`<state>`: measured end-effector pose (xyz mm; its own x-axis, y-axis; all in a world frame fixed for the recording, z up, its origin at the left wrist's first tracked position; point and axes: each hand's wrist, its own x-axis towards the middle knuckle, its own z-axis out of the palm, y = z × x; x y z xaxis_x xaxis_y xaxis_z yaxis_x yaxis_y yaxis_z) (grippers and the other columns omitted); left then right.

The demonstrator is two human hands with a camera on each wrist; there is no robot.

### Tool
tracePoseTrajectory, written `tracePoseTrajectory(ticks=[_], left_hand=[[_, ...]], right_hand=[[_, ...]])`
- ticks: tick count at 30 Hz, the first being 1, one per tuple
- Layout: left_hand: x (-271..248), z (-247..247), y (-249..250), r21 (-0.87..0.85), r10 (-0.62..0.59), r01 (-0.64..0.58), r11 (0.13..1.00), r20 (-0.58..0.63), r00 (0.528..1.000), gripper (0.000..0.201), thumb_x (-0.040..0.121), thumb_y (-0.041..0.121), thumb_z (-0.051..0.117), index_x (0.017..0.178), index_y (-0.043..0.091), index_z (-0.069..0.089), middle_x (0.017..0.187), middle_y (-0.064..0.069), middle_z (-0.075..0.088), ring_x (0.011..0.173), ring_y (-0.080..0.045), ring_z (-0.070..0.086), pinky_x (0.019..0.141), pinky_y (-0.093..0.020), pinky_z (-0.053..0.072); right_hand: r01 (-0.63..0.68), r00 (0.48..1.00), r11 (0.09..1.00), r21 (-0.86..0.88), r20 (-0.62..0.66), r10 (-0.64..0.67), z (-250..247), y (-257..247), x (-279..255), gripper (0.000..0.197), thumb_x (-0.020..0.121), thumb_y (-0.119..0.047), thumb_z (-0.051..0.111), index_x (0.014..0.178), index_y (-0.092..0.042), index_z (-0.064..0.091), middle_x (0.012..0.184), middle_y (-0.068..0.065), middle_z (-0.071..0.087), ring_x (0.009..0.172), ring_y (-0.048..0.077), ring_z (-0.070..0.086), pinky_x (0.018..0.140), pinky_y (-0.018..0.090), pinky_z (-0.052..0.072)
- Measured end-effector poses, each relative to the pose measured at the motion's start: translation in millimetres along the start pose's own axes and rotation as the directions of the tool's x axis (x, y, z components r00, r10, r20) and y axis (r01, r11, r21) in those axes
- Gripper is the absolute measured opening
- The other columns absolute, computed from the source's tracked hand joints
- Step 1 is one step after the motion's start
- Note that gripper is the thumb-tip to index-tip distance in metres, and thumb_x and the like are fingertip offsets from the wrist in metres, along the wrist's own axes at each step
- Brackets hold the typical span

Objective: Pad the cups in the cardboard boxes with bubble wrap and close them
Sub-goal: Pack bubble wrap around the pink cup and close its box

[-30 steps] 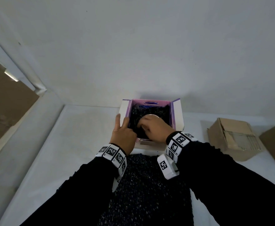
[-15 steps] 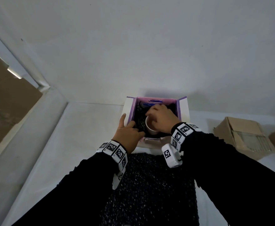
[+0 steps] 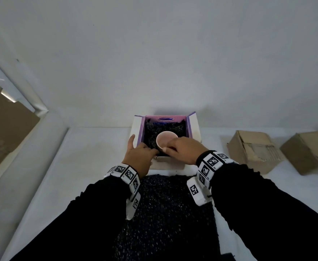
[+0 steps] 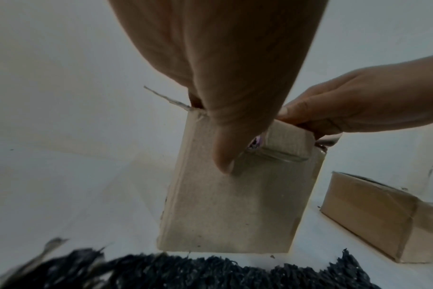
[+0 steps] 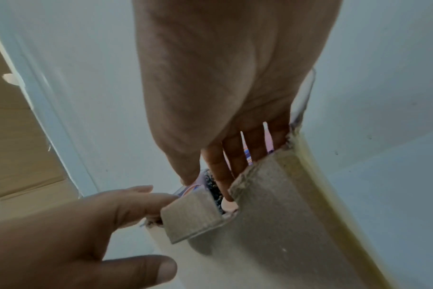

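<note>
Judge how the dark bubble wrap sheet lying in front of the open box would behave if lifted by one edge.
The bubble wrap sheet would probably sag and fold: more of the same wrap already bends to line the open box around the cup. It looks light for its spread. Its ragged near edge in the left wrist view suggests it tears easily.

I seem to be working at a bare packing station: a white table (image 3: pixel 82 166) against a plain white wall (image 3: pixel 173 53), closed cardboard boxes (image 3: pixel 256 151) along the table's right edge, black bubble wrap (image 3: pixel 165 213) spread at its near edge, and brown board (image 3: pixel 1 125) at left.
</note>
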<state>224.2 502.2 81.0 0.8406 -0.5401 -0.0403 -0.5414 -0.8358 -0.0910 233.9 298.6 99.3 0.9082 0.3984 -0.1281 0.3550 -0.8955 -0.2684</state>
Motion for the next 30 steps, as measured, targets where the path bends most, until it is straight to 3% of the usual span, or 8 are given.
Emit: tracePoseTrajectory(ticks=[3, 5, 9, 12, 15, 19, 25, 30], left_hand=[[-9.6, 3.2, 0.5, -0.082, -0.004, -0.011, 0.997, -0.175, 0.985, 0.037, 0.078, 0.026, 0.070, 0.114, 0.029, 0.063, 0.103, 0.008, 0.067, 0.107, -0.019, 0.058, 0.110, -0.053, 0.016], [-20.3, 5.5, 2.0, -0.129, 0.004, -0.044, 0.991, -0.292, 0.956, 0.036, 0.070, 0.023, 0.076, 0.104, 0.028, 0.067, 0.099, 0.007, 0.068, 0.098, -0.021, 0.062, 0.098, -0.045, 0.036], [-48.2, 11.1, 13.0, -0.205, -0.022, -0.073, 0.976, -0.424, 0.905, 0.022, 0.074, 0.023, 0.066, 0.095, 0.026, 0.068, 0.100, 0.008, 0.065, 0.094, -0.021, 0.057, 0.080, -0.036, 0.039], [-71.7, 21.2, 26.1, -0.212, -0.016, -0.061, 0.975, -0.343, 0.939, 0.016, 0.079, 0.026, 0.055, 0.089, 0.028, 0.068, 0.090, 0.007, 0.064, 0.086, -0.023, 0.058, 0.077, -0.037, 0.040], [-92.7, 33.3, 40.0, -0.211, -0.008, 0.010, 0.977, 0.011, 1.000, 0.025, 0.090, 0.034, 0.050, 0.112, 0.031, 0.061, 0.112, 0.008, 0.061, 0.108, -0.020, 0.054, 0.094, -0.039, 0.038], [-113.0, 56.7, 50.2, -0.274, 0.066, 0.022, 0.961, 0.308, 0.949, 0.034, 0.097, 0.032, 0.045, 0.130, 0.030, 0.047, 0.131, 0.001, 0.051, 0.120, -0.022, 0.048, 0.098, -0.040, 0.041], [-122.9, 72.4, 58.3, -0.342, 0.058, 0.070, 0.937, 0.351, 0.935, 0.044, 0.095, 0.031, 0.049, 0.138, 0.027, 0.039, 0.136, -0.001, 0.048, 0.124, -0.023, 0.046, 0.099, -0.041, 0.043], [-125.0, 70.7, 62.3, -0.316, 0.048, 0.064, 0.947, 0.333, 0.942, 0.059, 0.090, 0.037, 0.054, 0.143, 0.028, 0.031, 0.143, -0.001, 0.041, 0.131, -0.024, 0.037, 0.105, -0.042, 0.038]], right_hand=[[0.013, 0.974, 0.998, 0.065, -0.228, 0.002, -1.9, 2.4, -15.9, 0.024, 0.092, -0.036, 0.052, 0.103, -0.020, 0.067, 0.100, 0.000, 0.065, 0.091, 0.021, 0.060, 0.075, 0.035, 0.050], [0.020, 0.919, 0.989, 0.144, -0.392, 0.039, 2.9, 0.7, -32.5, 0.016, 0.090, -0.027, 0.056, 0.101, -0.020, 0.064, 0.097, -0.001, 0.063, 0.089, 0.019, 0.058, 0.072, 0.034, 0.048], [-0.027, 0.810, 0.946, 0.324, -0.548, 0.211, 31.8, -8.8, -72.4, 0.007, 0.085, -0.018, 0.058, 0.091, -0.021, 0.055, 0.086, -0.004, 0.058, 0.079, 0.015, 0.053, 0.066, 0.033, 0.046], [-0.206, 0.856, 0.919, 0.335, -0.394, 0.335, 67.8, -12.0, -93.7, 0.005, 0.085, -0.021, 0.057, 0.089, -0.022, 0.055, 0.088, -0.001, 0.059, 0.086, 0.021, 0.055, 0.070, 0.035, 0.046], [-0.417, 0.895, 0.900, 0.123, -0.117, 0.431, 101.4, -15.2, -107.7, 0.035, 0.089, -0.033, 0.058, 0.121, -0.022, 0.051, 0.127, 0.004, 0.051, 0.118, 0.029, 0.044, 0.091, 0.039, 0.042], [-0.408, 0.901, 0.906, -0.108, 0.113, 0.419, 127.9, -28.2, -121.1, 0.055, 0.097, -0.043, 0.046, 0.147, -0.026, 0.028, 0.154, 0.002, 0.026, 0.136, 0.032, 0.028, 0.108, 0.048, 0.026], [-0.458, 0.881, 0.881, -0.123, 0.070, 0.468, 133.9, -37.4, -127.2, 0.084, 0.088, -0.036, 0.060, 0.153, -0.023, 0.007, 0.143, 0.006, 0.043, 0.130, 0.031, 0.039, 0.107, 0.051, 0.023], [-0.408, 0.871, 0.904, -0.128, 0.240, 0.427, 112.4, -36.4, -124.9, 0.044, 0.081, -0.020, 0.058, 0.124, -0.028, 0.050, 0.116, 0.003, 0.060, 0.118, 0.029, 0.048, 0.101, 0.047, 0.024]])
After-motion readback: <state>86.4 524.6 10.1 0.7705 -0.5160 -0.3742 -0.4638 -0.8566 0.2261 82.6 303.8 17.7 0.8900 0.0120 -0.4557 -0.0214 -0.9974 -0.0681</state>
